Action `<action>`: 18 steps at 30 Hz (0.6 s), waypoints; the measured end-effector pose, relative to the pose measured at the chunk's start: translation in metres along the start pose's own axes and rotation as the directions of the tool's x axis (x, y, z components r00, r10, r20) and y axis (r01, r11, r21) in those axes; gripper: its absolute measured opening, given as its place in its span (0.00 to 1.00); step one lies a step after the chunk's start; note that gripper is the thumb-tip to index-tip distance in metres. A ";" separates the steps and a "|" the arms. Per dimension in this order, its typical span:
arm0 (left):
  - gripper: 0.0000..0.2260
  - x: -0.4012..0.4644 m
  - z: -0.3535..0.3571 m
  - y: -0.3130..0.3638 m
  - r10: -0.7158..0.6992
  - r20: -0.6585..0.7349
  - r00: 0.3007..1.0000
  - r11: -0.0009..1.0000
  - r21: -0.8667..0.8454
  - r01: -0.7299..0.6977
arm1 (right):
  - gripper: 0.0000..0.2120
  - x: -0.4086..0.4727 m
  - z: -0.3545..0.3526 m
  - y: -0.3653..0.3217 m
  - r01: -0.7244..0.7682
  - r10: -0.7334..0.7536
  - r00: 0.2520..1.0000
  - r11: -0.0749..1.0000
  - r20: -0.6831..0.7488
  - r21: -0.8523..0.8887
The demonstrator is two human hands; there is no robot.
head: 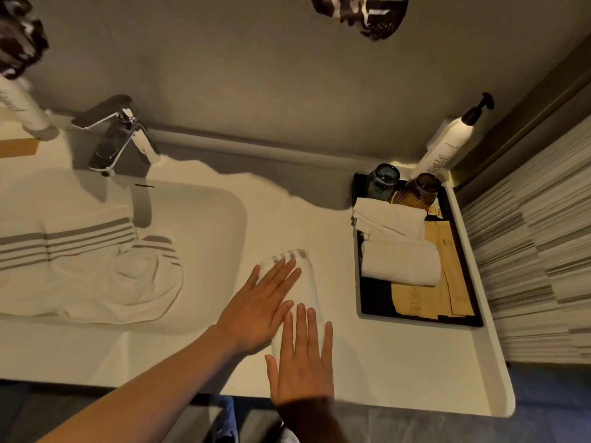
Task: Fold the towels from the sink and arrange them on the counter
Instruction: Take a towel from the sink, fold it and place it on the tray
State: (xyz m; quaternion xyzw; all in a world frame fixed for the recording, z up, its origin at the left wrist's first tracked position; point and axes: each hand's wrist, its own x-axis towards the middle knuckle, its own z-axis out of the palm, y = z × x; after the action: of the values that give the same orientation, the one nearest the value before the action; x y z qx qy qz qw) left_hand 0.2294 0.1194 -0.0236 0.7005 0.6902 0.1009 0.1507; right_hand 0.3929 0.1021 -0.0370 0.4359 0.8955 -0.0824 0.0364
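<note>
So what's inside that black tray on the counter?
The black rectangular tray holds two folded white towels, tan paper packets, a teal glass cup and a brown glass cup. Anything under the towels is covered.

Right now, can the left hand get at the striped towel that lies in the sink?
Probably yes. The left hand lies flat on the folded towel on the counter, just right of the sink. Nothing stands between it and the striped towel, which lies uncovered in the basin.
</note>
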 end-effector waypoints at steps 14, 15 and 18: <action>0.27 0.024 -0.044 0.018 -0.622 -0.025 0.782 0.487 -0.795 0.362 | 0.37 0.004 -0.055 0.038 -0.436 0.415 0.877 0.473 0.243 0.766; 0.29 0.026 -0.049 0.024 -0.673 0.047 0.738 0.403 -0.813 0.419 | 0.39 0.005 -0.056 0.035 -0.442 0.398 0.883 0.522 0.250 0.729; 0.27 0.018 -0.048 0.036 -0.753 0.230 0.616 0.243 -0.773 0.586 | 0.45 0.004 -0.063 0.024 -0.342 0.365 0.926 0.695 0.100 0.633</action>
State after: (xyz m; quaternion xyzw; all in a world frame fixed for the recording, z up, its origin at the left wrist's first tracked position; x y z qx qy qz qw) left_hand 0.2468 0.1412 0.0328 0.1768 0.8097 0.3858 0.4054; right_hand 0.4095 0.1313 0.0219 0.5869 0.7130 -0.3663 -0.1139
